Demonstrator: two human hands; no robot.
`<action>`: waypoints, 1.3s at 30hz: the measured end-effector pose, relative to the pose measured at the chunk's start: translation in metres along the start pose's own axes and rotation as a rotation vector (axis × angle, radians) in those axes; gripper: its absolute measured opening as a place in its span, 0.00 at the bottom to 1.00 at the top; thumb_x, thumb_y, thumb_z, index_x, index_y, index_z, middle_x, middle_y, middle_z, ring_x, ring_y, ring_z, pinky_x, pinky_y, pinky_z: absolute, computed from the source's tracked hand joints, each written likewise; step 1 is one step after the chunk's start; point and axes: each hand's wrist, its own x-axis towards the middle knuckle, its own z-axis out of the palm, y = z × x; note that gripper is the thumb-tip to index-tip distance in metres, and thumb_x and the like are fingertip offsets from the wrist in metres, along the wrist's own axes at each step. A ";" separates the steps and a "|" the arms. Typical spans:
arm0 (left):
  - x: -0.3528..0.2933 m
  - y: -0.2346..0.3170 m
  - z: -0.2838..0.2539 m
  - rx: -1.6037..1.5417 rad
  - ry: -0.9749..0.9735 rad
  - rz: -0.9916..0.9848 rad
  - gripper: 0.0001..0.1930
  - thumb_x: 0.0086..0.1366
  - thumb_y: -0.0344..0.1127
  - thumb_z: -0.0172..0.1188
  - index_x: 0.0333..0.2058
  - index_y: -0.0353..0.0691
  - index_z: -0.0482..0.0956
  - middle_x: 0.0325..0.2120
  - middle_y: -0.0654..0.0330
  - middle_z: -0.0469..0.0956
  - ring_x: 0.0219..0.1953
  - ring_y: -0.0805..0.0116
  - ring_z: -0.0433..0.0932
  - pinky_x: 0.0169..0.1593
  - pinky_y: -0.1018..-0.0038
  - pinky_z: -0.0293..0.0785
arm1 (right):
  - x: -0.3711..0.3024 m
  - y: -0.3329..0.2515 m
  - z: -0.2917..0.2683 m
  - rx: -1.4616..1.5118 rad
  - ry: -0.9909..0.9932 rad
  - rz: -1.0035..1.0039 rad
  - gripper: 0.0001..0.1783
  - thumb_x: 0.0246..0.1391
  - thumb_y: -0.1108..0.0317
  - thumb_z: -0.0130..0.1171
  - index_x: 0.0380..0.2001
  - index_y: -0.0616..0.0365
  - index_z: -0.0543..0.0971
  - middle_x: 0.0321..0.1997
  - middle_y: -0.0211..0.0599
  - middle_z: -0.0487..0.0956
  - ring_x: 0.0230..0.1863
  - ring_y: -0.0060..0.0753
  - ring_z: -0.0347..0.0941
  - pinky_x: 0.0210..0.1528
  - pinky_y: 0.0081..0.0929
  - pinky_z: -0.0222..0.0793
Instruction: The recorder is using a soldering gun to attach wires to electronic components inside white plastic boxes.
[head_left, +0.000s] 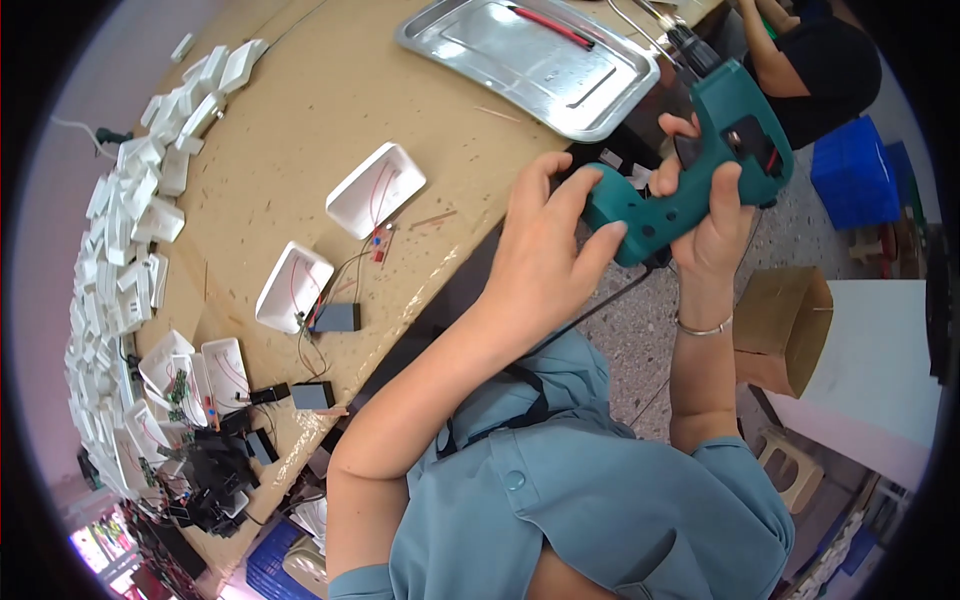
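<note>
A green, pistol-shaped soldering gun (655, 220) is held up in front of me at the right, beyond the table edge. It has a black collar and thin metal tubes at its front, and a cord hangs from its handle end. My right hand (715, 225) is wrapped round the grip, thumb along the near side and fingers by the trigger. With fingers and thumb, my left hand (545, 250) holds the rounded handle end. Part of the right fingers is hidden behind the tool.
A metal tray (540, 75) with a red pen-like tool (552, 27) lies at the table's far edge. Wired white shells (375, 190) rest on the brown tabletop (290, 140); many more line its left. At right are a cardboard box (780, 330), a blue crate (855, 172) and another person (825, 70).
</note>
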 end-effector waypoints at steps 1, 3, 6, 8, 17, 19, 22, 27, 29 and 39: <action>0.010 0.000 0.010 0.000 -0.012 0.007 0.18 0.52 0.33 0.61 0.41 0.33 0.73 0.46 0.46 0.64 0.47 0.54 0.68 0.48 0.71 0.66 | 0.005 0.000 -0.002 -0.006 -0.007 -0.024 0.34 0.53 0.49 0.53 0.53 0.65 0.62 0.51 0.54 0.69 0.29 0.25 0.68 0.32 0.24 0.66; 0.029 0.000 0.024 -0.043 -0.082 -0.042 0.20 0.49 0.37 0.63 0.41 0.35 0.74 0.47 0.45 0.62 0.49 0.53 0.67 0.49 0.70 0.65 | 0.016 0.002 -0.006 -0.013 -0.010 -0.054 0.34 0.53 0.49 0.53 0.53 0.65 0.62 0.50 0.54 0.69 0.29 0.25 0.68 0.32 0.24 0.66; 0.057 -0.007 0.035 -0.082 -0.110 -0.072 0.19 0.48 0.38 0.64 0.39 0.37 0.76 0.48 0.46 0.62 0.50 0.55 0.66 0.49 0.69 0.66 | 0.040 0.007 -0.011 -0.025 -0.014 -0.117 0.33 0.53 0.50 0.53 0.52 0.65 0.62 0.49 0.54 0.70 0.28 0.25 0.69 0.31 0.24 0.68; 0.074 -0.007 0.035 -0.111 -0.122 -0.096 0.17 0.48 0.38 0.65 0.37 0.39 0.78 0.49 0.47 0.62 0.51 0.56 0.65 0.49 0.69 0.65 | 0.057 0.010 -0.017 -0.011 -0.025 -0.138 0.33 0.53 0.50 0.54 0.51 0.66 0.62 0.48 0.54 0.70 0.28 0.25 0.69 0.30 0.23 0.69; 0.127 -0.035 0.034 -0.145 -0.031 -0.162 0.15 0.46 0.38 0.67 0.34 0.39 0.81 0.49 0.43 0.63 0.54 0.52 0.61 0.52 0.65 0.63 | 0.120 0.042 -0.016 0.075 -0.108 -0.130 0.29 0.53 0.53 0.55 0.48 0.67 0.64 0.45 0.51 0.71 0.27 0.25 0.71 0.29 0.22 0.71; 0.138 -0.043 0.032 -0.170 -0.014 -0.177 0.16 0.44 0.40 0.67 0.33 0.39 0.81 0.49 0.42 0.63 0.53 0.49 0.60 0.53 0.63 0.62 | 0.130 0.047 -0.012 0.064 -0.116 -0.135 0.29 0.53 0.53 0.55 0.48 0.67 0.65 0.45 0.51 0.72 0.27 0.25 0.71 0.29 0.22 0.72; 0.147 -0.057 0.032 -0.217 0.016 -0.221 0.17 0.43 0.41 0.67 0.32 0.40 0.82 0.49 0.42 0.63 0.54 0.49 0.59 0.53 0.63 0.61 | 0.143 0.055 -0.004 0.060 -0.109 -0.154 0.28 0.52 0.53 0.56 0.47 0.67 0.66 0.42 0.49 0.74 0.26 0.24 0.71 0.26 0.20 0.72; 0.152 -0.073 0.025 -0.186 0.041 -0.228 0.17 0.44 0.41 0.67 0.33 0.39 0.82 0.49 0.43 0.64 0.54 0.54 0.62 0.53 0.66 0.61 | 0.152 0.067 0.005 0.047 -0.164 -0.122 0.26 0.52 0.56 0.56 0.45 0.67 0.68 0.41 0.47 0.75 0.25 0.24 0.71 0.25 0.20 0.72; 0.158 -0.079 0.026 -0.190 0.060 -0.228 0.18 0.43 0.43 0.67 0.32 0.40 0.82 0.47 0.41 0.65 0.54 0.50 0.60 0.55 0.63 0.59 | 0.158 0.074 0.004 0.040 -0.169 -0.113 0.25 0.52 0.56 0.56 0.45 0.67 0.68 0.41 0.47 0.75 0.25 0.24 0.71 0.25 0.20 0.72; 0.166 -0.103 0.028 -0.089 0.020 -0.160 0.16 0.45 0.40 0.64 0.32 0.36 0.81 0.38 0.47 0.73 0.47 0.51 0.67 0.50 0.65 0.64 | 0.165 0.103 0.003 -0.016 -0.126 -0.064 0.23 0.53 0.60 0.56 0.46 0.65 0.68 0.41 0.45 0.76 0.25 0.23 0.70 0.25 0.18 0.69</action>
